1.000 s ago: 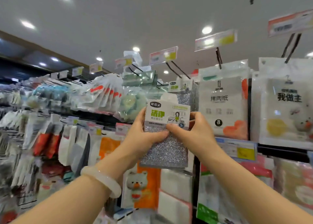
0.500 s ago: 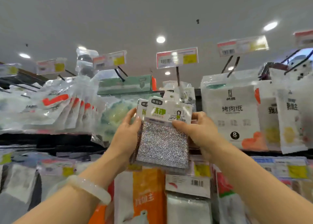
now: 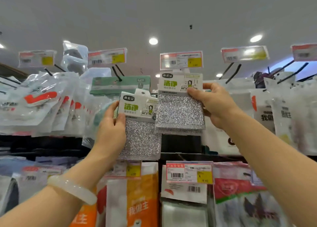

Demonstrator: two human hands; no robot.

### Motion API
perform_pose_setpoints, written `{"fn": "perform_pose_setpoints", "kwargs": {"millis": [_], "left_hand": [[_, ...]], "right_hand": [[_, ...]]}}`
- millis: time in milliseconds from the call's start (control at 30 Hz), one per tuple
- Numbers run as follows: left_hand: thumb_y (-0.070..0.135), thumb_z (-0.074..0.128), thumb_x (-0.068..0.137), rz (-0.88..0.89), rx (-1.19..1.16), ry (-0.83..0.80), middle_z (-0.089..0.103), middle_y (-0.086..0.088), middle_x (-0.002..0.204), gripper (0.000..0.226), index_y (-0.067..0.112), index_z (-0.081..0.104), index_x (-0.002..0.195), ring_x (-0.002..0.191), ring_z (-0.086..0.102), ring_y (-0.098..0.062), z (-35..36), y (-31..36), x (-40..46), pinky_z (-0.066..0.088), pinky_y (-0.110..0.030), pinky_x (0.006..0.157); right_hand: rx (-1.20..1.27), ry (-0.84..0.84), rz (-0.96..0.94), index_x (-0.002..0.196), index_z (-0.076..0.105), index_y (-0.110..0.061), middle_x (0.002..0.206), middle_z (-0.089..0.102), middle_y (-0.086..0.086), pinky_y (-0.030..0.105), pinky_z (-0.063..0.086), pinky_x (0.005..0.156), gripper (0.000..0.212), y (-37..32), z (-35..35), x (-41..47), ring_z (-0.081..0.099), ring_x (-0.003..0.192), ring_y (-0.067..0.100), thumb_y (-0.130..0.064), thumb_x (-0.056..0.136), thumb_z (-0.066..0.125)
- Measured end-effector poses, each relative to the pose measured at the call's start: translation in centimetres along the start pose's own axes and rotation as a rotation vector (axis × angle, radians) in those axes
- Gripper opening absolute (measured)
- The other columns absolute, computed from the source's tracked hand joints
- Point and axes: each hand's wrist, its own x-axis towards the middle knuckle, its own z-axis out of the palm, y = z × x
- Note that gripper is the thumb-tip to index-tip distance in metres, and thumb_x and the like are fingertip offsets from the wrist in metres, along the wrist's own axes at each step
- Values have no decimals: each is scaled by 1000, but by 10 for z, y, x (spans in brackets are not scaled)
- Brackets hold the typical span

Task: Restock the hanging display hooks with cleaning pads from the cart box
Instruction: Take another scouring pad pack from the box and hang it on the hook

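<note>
Two packs of silver cleaning pads with white and green header cards are up in front of the top row of hooks. My left hand grips the lower pack by its left edge. My right hand pinches the higher pack at its right side, with the header card right under a price tag. The hook behind that card is hidden, so I cannot tell whether the pack hangs on it. The cart box is out of view.
Black hooks with price tags stick out along the top row. White bags hang crowded at the left, a green pack behind the pads, white bags at the right. A lower row holds orange packs.
The packs held together in both hands have come apart: my right hand lifted one up and right to the price tag, my left hand kept the other lower. The view tilted upward.
</note>
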Motion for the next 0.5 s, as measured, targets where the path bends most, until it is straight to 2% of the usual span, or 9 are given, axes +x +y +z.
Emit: {"fn": "perform_pose_setpoints", "kwargs": {"millis": [67, 133, 200, 267, 367, 433, 500], "left_hand": [[21, 37, 100, 5, -21, -11, 63, 10, 107, 38, 31, 39, 136, 76, 55, -7, -2, 3, 0, 46, -23, 64], [19, 36, 101, 18, -17, 8, 62, 4, 113, 39, 29, 38, 138, 87, 57, -10, -5, 4, 1, 46, -25, 70], [19, 36, 101, 26, -12, 39, 61, 1, 117, 39, 28, 38, 139, 96, 57, -12, -10, 3, 2, 45, -24, 74], [19, 35, 101, 22, -26, 58, 61, 2, 115, 40, 28, 37, 140, 91, 57, -10, -15, 1, 1, 45, -23, 71], [20, 36, 101, 28, -10, 73, 62, 2, 113, 39, 30, 39, 138, 88, 56, -12, -20, 0, 2, 46, -27, 72], [20, 36, 100, 33, -17, 72, 61, 1, 118, 38, 31, 39, 137, 98, 58, -14, -22, 0, 3, 50, -36, 84], [20, 36, 100, 28, -11, 60, 60, -1, 123, 38, 31, 40, 136, 110, 57, -21, -21, 0, 3, 46, -48, 97]], "right_hand": [[-18, 8, 10, 111, 48, -15, 113, 65, 9, 40, 52, 84, 43, 1, 3, 5, 62, 99, 24, -22, 78, 73], [-7, 7, 20, 115, 49, -11, 111, 66, 10, 34, 49, 73, 45, 2, 6, 8, 60, 91, 22, -22, 78, 73], [7, 15, 21, 117, 52, -9, 110, 67, 11, 32, 46, 69, 46, 2, 6, 10, 56, 87, 23, -22, 79, 72], [53, 37, 18, 115, 54, -7, 106, 68, 11, 27, 48, 63, 42, 2, 6, 12, 59, 83, 21, -19, 79, 72], [155, 37, 26, 106, 56, -5, 97, 68, 10, 21, 55, 52, 31, 3, 4, 12, 68, 72, 16, -11, 80, 71], [177, 23, 40, 95, 56, -7, 89, 69, 9, 21, 54, 48, 20, 4, 5, 10, 70, 62, 14, -7, 80, 69], [130, 40, 55, 96, 55, -8, 89, 68, 9, 25, 56, 50, 22, 6, 5, 10, 70, 62, 14, -10, 80, 70]]}}
